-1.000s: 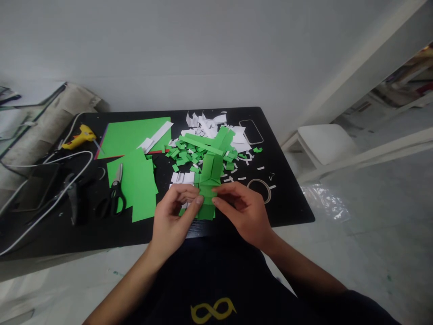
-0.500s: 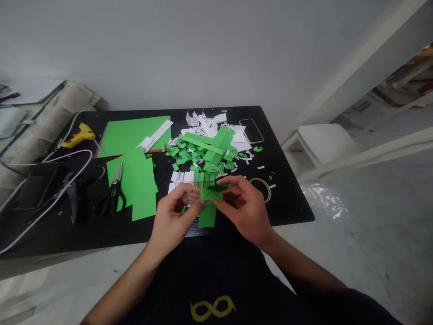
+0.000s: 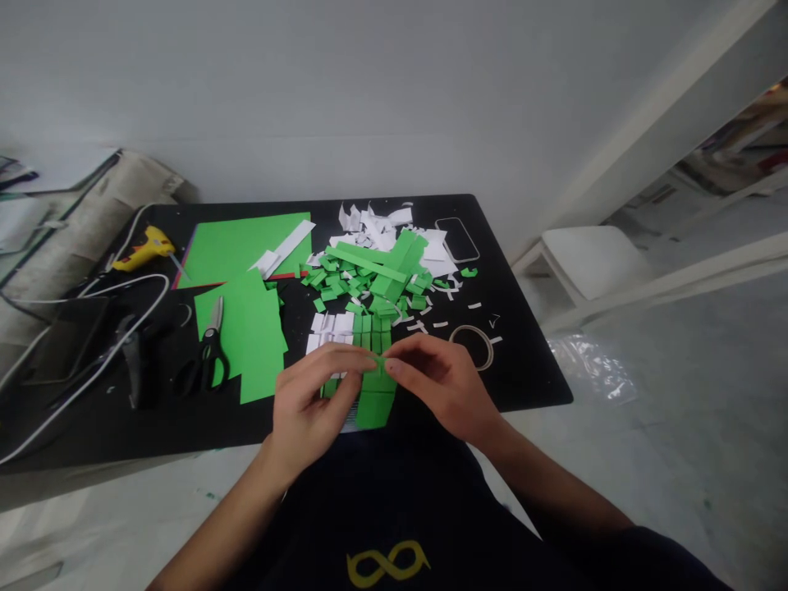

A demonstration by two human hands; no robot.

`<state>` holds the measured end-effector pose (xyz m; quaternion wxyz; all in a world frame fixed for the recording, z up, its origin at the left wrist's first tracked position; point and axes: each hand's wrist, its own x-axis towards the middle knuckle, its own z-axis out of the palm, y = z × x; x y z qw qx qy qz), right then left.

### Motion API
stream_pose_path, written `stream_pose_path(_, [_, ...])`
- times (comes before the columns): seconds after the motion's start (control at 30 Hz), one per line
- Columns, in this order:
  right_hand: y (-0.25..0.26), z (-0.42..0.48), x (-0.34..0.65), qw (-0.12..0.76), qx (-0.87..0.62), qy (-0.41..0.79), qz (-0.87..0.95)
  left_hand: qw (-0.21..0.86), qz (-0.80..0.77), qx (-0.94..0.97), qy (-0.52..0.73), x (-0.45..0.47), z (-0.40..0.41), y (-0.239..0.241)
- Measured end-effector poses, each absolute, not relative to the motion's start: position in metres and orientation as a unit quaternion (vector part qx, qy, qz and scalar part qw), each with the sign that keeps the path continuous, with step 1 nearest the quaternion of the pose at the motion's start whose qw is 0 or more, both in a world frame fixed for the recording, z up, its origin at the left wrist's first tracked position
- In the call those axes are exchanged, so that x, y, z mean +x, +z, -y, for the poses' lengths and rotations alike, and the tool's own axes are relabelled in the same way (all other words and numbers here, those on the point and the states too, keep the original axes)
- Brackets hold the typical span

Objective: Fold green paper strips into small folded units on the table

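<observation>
Close to my body, my left hand (image 3: 317, 396) is closed, its thumb and fingers pinching the left edge of a piece of green paper (image 3: 376, 409). My right hand (image 3: 444, 384) pinches the right side of the same paper, fingertips almost touching those of the left. A crease runs across the paper, and its lower part slopes toward me. Just beyond the fingers lie folded green paper pieces (image 3: 373, 324) in rows, beside similar white folded pieces (image 3: 332, 322). My left hand partly covers these rows.
A heap of green paper bits (image 3: 345, 279) and white scraps (image 3: 373, 223) spreads behind. Scissors (image 3: 210, 349) rest partly on green sheets (image 3: 255, 341) at left, near a yellow glue gun (image 3: 146, 249) and white cable (image 3: 161, 304). A tape roll (image 3: 491, 353) lies right.
The green paper was raised with a dark flap standing up at its right; now it lies lower and flatter. Both hands' fingertips have come closer together over it.
</observation>
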<state>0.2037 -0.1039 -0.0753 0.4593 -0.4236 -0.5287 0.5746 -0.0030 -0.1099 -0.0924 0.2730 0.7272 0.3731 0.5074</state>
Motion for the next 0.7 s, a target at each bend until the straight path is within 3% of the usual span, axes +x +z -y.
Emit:
stream_pose_path(0.23, [-0.079, 0.107, 0.204, 0.468, -0.444, 0.519, 0.561, 0.334, -0.423, 0.687, 0.488, -0.002, 0.114, -0.095])
stream_pose_path(0.4, [-0.081, 0.108, 0.202, 0.479, -0.434, 0.453, 0.613, 0.292, -0.431, 0.705, 0.482, 0.002, 0.112, -0.091])
stream_pose_path(0.57, [-0.081, 0.112, 0.196, 0.546, -0.436, 0.302, 0.648, 0.256, -0.443, 0.679, 0.527, 0.008, 0.111, -0.092])
stream_pose_path(0.7, [-0.081, 0.115, 0.193, 0.524, -0.425, 0.297, 0.677, 0.29, -0.429, 0.662, 0.542, 0.013, 0.111, -0.094])
